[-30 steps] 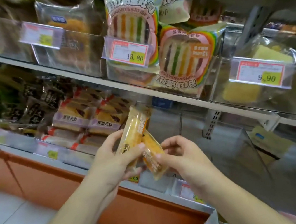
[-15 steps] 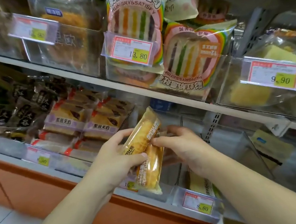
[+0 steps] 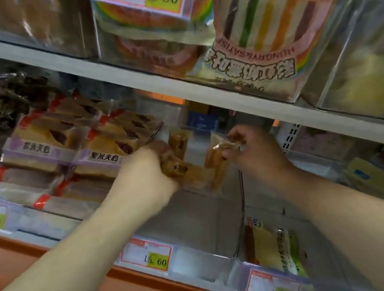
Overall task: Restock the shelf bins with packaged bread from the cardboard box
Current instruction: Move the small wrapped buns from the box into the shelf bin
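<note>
Both my hands reach deep into a clear shelf bin [image 3: 199, 260] on the lower shelf. My left hand [image 3: 145, 175] grips one golden bread packet [image 3: 177, 152] at the bin's back left. My right hand [image 3: 249, 151] pinches the top edge of a second golden bread packet [image 3: 216, 164] beside it. The two packets stand close together near the back of the bin. The cardboard box is out of sight.
Purple-labelled bread packs [image 3: 66, 150] fill the bin to the left. A yellow-green packet [image 3: 277, 245] lies in the bin to the right. Rainbow toast bags [image 3: 266, 33] sit on the upper shelf [image 3: 125, 78] close above my hands. Price tags [image 3: 148, 255] line the front edge.
My hands moved forward from in front of the shelf into the bin, carrying the two packets to its back. The camera came closer and lower.
</note>
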